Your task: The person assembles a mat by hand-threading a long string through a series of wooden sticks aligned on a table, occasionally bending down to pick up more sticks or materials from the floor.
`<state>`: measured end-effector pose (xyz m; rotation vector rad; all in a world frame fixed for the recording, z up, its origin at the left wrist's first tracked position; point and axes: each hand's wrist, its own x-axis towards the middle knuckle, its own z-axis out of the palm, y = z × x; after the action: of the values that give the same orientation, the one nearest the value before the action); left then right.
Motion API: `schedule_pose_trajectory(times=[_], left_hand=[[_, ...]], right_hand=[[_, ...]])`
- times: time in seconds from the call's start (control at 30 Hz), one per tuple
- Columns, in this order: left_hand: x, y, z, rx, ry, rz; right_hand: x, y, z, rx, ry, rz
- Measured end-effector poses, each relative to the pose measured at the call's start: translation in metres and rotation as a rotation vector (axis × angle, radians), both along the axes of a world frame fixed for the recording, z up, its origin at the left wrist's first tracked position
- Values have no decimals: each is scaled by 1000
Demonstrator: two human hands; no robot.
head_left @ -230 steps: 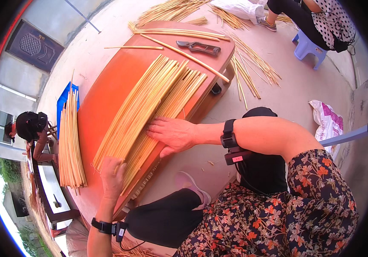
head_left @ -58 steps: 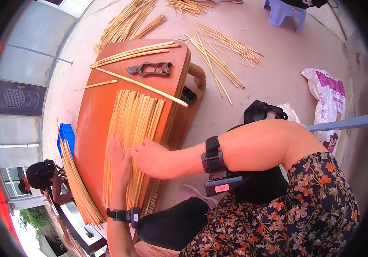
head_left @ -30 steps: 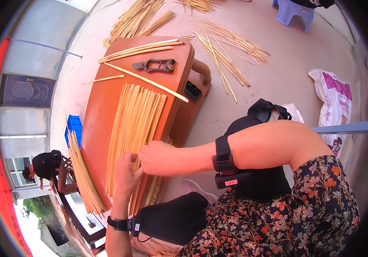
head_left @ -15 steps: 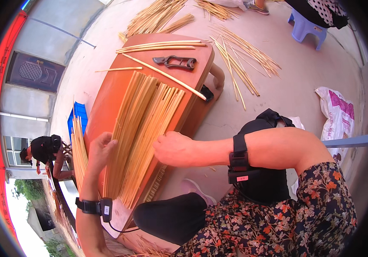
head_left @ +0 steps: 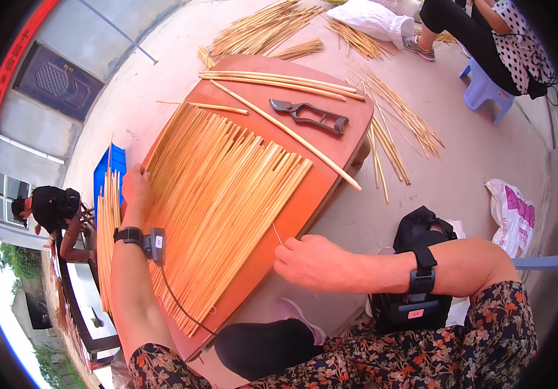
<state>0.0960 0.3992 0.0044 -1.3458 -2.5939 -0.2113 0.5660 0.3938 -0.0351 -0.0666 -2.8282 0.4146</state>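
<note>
While the left hand (head_left: 137, 189) lies flat with fingers spread against the far-left edge of the bamboo strips (head_left: 224, 194), the right hand (head_left: 310, 260) sits at the near edge of the orange surface (head_left: 331, 165), just off the strips. Its grip looks loosely curled, and there's a thin splinter (head_left: 277, 234) poking up right by the fingers, though I can't tell if it's actually pinched or just lying there. The left grip isn't closed on anything, it's just pressing against the side of the pile.

The strips are spread in a wide fan across most of the surface, all running roughly the same way. Further up there's one long stick (head_left: 285, 133) lying diagonally across, with dark metal cutters (head_left: 310, 115) just beyond it and a few more long sticks (head_left: 279, 81) at the far end. Both wrists have black bands on them.

Off to the left a second stack of strips (head_left: 106, 233) sits beside a blue crate (head_left: 102, 178). Loose bamboo (head_left: 396, 117) is scattered over the ground, another person sits on a light purple stool (head_left: 483, 91) at top right, and a black bag (head_left: 415, 272) rests by the knee.
</note>
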Motion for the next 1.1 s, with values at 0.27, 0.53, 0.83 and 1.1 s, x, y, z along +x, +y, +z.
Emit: schedule_pose_trajectory(times=[0.27, 0.53, 0.83, 1.1], left_hand=[[-28, 11, -62, 227, 256, -38], [-33, -7, -99, -74, -95, -78], [99, -42, -45, -93, -283, -323], [370, -157, 69, -261, -479, -1211]], right_hand=[[-18, 13, 6, -194, -33, -4], [-29, 2, 4, -200, 26, 10], [-13, -17, 1, -129, -13, 97], [5, -69, -79, -153, -92, 317]])
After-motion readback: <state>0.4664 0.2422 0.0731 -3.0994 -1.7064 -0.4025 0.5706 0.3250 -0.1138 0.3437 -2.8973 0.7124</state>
